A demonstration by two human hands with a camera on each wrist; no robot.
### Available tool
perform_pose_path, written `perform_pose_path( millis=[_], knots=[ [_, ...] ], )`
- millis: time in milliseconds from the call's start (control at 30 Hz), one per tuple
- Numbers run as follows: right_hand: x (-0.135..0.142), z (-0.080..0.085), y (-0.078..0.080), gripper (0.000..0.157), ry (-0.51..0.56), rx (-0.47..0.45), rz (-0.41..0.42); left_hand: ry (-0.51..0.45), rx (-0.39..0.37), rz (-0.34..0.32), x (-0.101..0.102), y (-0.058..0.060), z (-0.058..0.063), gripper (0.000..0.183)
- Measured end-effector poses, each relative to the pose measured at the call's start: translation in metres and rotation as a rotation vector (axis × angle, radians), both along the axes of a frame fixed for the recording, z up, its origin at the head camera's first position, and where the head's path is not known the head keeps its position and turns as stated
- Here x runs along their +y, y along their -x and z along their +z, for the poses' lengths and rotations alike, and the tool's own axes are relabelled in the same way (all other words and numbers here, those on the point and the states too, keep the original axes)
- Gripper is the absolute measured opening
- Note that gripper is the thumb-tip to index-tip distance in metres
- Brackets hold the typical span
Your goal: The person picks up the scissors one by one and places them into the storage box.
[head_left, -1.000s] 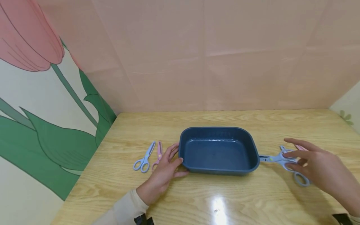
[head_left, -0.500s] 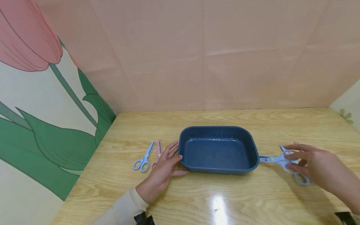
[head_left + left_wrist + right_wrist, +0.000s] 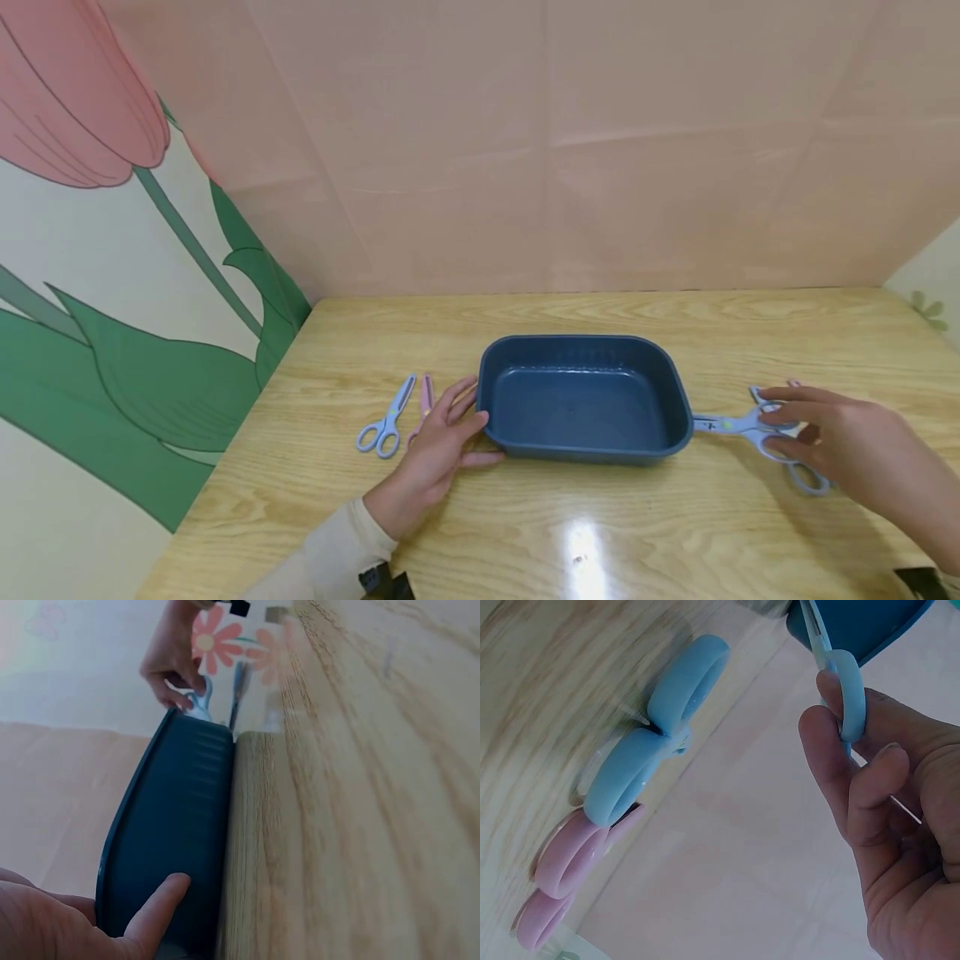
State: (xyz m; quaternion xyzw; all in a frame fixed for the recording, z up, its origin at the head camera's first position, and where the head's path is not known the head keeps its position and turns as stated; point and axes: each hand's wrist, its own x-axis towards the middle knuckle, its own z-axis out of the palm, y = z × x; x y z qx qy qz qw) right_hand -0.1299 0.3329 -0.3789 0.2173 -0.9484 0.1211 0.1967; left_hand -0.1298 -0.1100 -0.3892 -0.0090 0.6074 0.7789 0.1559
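Note:
A dark blue rectangular box [image 3: 577, 408] sits mid-table, with nothing inside it. My left hand [image 3: 427, 467] rests against its left end, one fingertip at the rim and another finger [image 3: 157, 911] extended along the outer wall. With thumb and fingers, my right hand [image 3: 862, 446] pinches the handle of light blue scissors [image 3: 735, 425]. Their blades point left, tips right at the box's right wall. Below that hand, a second pair of blue scissors [image 3: 622, 780] and a pink pair [image 3: 570, 859] lie on the table, mostly covered in the head view.
Left of the box lie blue scissors [image 3: 388, 423] and pink scissors [image 3: 427, 393], the pink pair partly behind my left hand. The wooden table [image 3: 480, 533] ends at a pinkish sheet [image 3: 570, 208] behind, and a tulip-painted wall [image 3: 172, 350] stands on the left.
Both hands and the box stay practically in place. My right hand has lowered very slightly, still pinching the blue scissors by the box's right wall.

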Motion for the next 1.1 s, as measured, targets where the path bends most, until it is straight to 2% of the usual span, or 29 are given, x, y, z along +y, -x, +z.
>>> perform_pose_path(
  millis=[167,333,533,733,967,1100],
  knots=[
    [-0.002,0.0,-0.001,0.035,-0.018,-0.038,-0.022,0.009,-0.006,0.004,0.0,0.001,-0.001,0.056],
    [-0.004,0.004,0.0,0.032,-0.036,-0.144,-0.076,0.009,-0.001,0.007,0.0,0.002,-0.003,0.056],
    [-0.002,0.004,0.001,0.033,-0.052,-0.203,-0.108,0.003,-0.003,0.006,-0.001,0.002,-0.004,0.056],
    [0.0,0.001,0.002,0.033,-0.039,-0.155,-0.068,-0.005,0.006,-0.001,-0.003,0.003,-0.005,0.058],
    [0.005,-0.006,0.005,0.033,-0.018,0.01,-0.004,0.0,0.007,0.001,-0.002,0.003,-0.003,0.059],
    [0.005,-0.004,0.004,0.03,-0.04,0.015,-0.02,0.001,0.006,-0.001,-0.003,0.002,-0.004,0.059]
  ],
)
